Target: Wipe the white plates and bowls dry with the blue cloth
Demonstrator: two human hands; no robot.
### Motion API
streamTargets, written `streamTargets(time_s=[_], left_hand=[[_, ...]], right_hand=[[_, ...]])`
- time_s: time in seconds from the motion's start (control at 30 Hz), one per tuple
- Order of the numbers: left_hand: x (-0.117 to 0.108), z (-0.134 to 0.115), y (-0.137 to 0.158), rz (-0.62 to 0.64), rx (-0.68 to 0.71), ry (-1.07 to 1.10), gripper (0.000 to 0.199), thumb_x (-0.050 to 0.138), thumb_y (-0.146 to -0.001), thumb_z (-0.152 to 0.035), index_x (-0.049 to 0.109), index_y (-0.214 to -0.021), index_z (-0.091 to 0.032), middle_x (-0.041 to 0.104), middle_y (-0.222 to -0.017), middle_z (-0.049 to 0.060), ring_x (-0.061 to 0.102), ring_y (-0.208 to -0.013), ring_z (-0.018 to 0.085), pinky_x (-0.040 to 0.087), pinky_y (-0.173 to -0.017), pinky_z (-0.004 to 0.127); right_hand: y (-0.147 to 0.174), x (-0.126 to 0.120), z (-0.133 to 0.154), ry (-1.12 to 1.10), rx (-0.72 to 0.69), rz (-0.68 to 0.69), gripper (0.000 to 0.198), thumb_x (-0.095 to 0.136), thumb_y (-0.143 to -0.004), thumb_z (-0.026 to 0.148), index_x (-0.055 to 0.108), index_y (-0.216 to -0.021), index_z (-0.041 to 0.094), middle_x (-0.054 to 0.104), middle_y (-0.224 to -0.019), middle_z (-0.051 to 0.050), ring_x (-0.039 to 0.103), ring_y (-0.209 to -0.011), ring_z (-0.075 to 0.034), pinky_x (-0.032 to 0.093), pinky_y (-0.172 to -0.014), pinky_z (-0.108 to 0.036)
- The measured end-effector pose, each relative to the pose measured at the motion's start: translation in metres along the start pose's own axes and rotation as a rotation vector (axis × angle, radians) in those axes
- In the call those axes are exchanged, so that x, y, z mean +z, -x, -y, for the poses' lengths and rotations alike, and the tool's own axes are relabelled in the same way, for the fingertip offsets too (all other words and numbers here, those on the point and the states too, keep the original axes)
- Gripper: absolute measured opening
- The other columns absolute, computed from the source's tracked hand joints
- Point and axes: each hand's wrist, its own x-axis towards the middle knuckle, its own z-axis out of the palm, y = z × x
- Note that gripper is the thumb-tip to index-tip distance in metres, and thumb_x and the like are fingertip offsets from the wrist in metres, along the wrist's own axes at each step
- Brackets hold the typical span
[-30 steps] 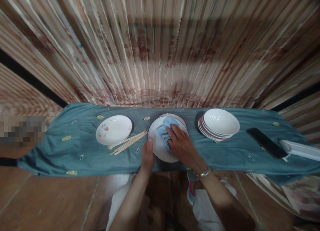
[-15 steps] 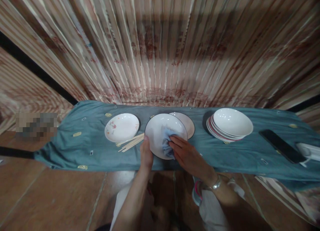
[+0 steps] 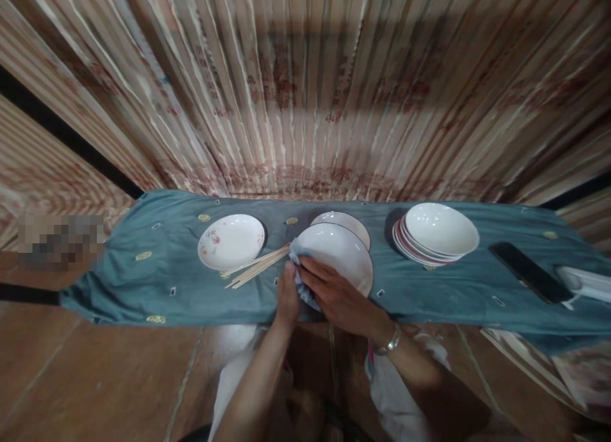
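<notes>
A white plate with a dark rim (image 3: 351, 257) is tilted toward me above the cloth-covered table. My left hand (image 3: 289, 297) grips its left edge, thumb up along the rim. My right hand (image 3: 334, 295) presses a crumpled light-blue cloth (image 3: 300, 254) against the plate's left side, close by the left thumb. Behind it, a second dark-rimmed plate (image 3: 341, 220) lies partly hidden. Several wooden chopsticks (image 3: 258, 268) rest just left of my hands, their right ends near the cloth.
A flower-patterned white plate (image 3: 231, 241) lies at left on the green tablecloth (image 3: 181, 263). To the right stands a stack of white bowls (image 3: 442, 230). Farther right are a black phone (image 3: 529, 273) and a white stand (image 3: 585, 284). A striped curtain (image 3: 310, 98) hangs behind the table.
My right hand has slid the cloth leftward across the plate to its left edge. The held plate has shifted slightly right and down, and more of the plate behind it shows.
</notes>
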Motion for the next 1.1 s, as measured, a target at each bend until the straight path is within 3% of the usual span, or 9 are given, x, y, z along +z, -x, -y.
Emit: streamTargets(time_s=[0.17, 0.37, 0.6, 0.87, 1.1], left_hand=[[0.004, -0.005, 0.005, 0.073, 0.031, -0.080, 0.049, 0.056, -0.081, -0.059, 0.071, -0.100, -0.016, 0.074, -0.102, 0.011, 0.063, -0.109, 0.027, 0.049, -0.096, 0.039], [0.004, -0.001, 0.006, 0.114, 0.083, -0.149, 0.050, 0.050, -0.085, -0.059, 0.072, -0.095, -0.016, 0.074, -0.099, 0.011, 0.064, -0.102, 0.026, 0.049, -0.093, 0.039], [0.002, 0.004, 0.004, 0.121, 0.082, -0.156, 0.054, 0.047, -0.085, -0.063, 0.072, -0.090, -0.014, 0.073, -0.094, 0.013, 0.064, -0.093, 0.026, 0.050, -0.088, 0.039], [-0.003, 0.001, 0.000, 0.074, 0.033, -0.073, 0.062, 0.052, -0.078, -0.071, 0.072, -0.097, -0.015, 0.074, -0.089, 0.010, 0.066, -0.085, 0.026, 0.053, -0.080, 0.037], [-0.009, -0.006, -0.006, 0.023, 0.084, -0.086, 0.068, 0.050, -0.079, -0.072, 0.071, -0.099, -0.011, 0.074, -0.094, 0.013, 0.067, -0.092, 0.028, 0.053, -0.081, 0.037]], right_hand=[[-0.009, -0.002, -0.013, 0.079, 0.039, -0.063, 0.055, 0.035, -0.093, 0.012, 0.032, -0.148, 0.010, 0.036, -0.153, -0.018, 0.026, -0.146, -0.024, 0.035, -0.116, -0.048], [-0.014, -0.002, -0.023, 0.253, 0.190, -0.059, 0.047, 0.037, -0.097, 0.021, 0.044, -0.142, 0.009, 0.039, -0.152, -0.018, 0.034, -0.142, -0.027, 0.029, -0.116, -0.048], [-0.011, -0.002, -0.032, 0.365, 0.303, -0.079, 0.046, 0.038, -0.098, 0.025, 0.045, -0.142, 0.013, 0.040, -0.152, -0.015, 0.038, -0.139, -0.029, 0.025, -0.115, -0.052], [0.000, 0.002, -0.042, 0.408, 0.362, -0.084, 0.046, 0.038, -0.097, 0.023, 0.046, -0.141, 0.012, 0.047, -0.146, -0.016, 0.041, -0.136, -0.029, 0.029, -0.112, -0.049], [0.009, 0.002, -0.041, 0.313, 0.292, -0.020, 0.045, 0.039, -0.094, 0.016, 0.048, -0.138, 0.007, 0.051, -0.141, -0.017, 0.043, -0.134, -0.027, 0.038, -0.112, -0.044]])
